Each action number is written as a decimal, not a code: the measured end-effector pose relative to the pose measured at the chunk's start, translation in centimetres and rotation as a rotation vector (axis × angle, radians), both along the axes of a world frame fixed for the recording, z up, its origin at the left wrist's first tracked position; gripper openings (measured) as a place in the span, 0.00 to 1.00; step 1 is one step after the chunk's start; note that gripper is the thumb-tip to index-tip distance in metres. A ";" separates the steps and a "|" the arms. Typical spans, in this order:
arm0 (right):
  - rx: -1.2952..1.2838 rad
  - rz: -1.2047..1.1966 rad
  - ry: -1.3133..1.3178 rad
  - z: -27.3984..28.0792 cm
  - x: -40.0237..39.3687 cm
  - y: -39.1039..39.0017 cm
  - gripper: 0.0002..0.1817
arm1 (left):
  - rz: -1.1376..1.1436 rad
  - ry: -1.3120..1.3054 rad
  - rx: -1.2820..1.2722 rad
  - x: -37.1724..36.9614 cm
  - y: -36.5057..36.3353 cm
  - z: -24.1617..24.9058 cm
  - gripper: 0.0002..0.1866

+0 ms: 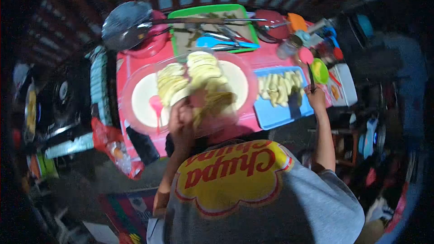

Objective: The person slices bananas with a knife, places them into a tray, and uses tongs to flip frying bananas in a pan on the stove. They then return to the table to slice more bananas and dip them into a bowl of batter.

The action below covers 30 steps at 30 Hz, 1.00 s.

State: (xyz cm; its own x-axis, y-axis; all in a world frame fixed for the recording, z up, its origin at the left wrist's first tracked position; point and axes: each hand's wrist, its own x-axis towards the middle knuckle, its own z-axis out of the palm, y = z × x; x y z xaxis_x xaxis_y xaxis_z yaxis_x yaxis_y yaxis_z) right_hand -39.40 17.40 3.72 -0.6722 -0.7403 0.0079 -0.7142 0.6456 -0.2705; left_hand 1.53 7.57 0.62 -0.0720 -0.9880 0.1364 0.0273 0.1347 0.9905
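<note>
My left hand (pixel 182 115), smeared by motion, is at the near edge of a clear container with pale yellow slices (pixel 203 70); whether it holds anything cannot be made out. The container stands over a wide pink basin (pixel 128 91) of creamy white liquid (pixel 143 97), where a pink ladle (pixel 156 104) rests. On the right, my right hand (pixel 315 97) is closed around a dark knife (pixel 310 76), its blade pointing away from me. Beside that hand, a blue tray (pixel 271 119) bears several peeled, pale banana-like pieces (pixel 278 86).
Behind lies a green-rimmed tray (pixel 205 10) with utensils, a blue spatula (pixel 209 42) among them. A metal pan (pixel 124 25) is at the back left. Jars (pixel 289 47) and a lime-green cup (pixel 319 71) stand at the right. A dark phone-like object (pixel 142 145) lies front left.
</note>
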 end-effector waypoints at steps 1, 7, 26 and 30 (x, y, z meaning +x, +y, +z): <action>0.054 -0.059 0.022 -1.6 -2.4 1.8 0.12 | 0.001 -0.061 0.132 0.4 -0.1 -0.3 0.13; 0.124 -0.120 -0.136 -6.4 -2.7 5.7 0.15 | 0.030 0.193 0.201 -1.7 0.6 0.9 0.11; 0.345 0.025 -0.139 -11.5 -0.3 -2.8 0.30 | -0.258 0.091 0.227 -1.0 4.5 -0.5 0.09; 0.241 -0.147 -0.688 -7.8 1.2 -2.6 0.21 | -0.452 0.109 0.233 -0.6 4.4 -0.5 0.11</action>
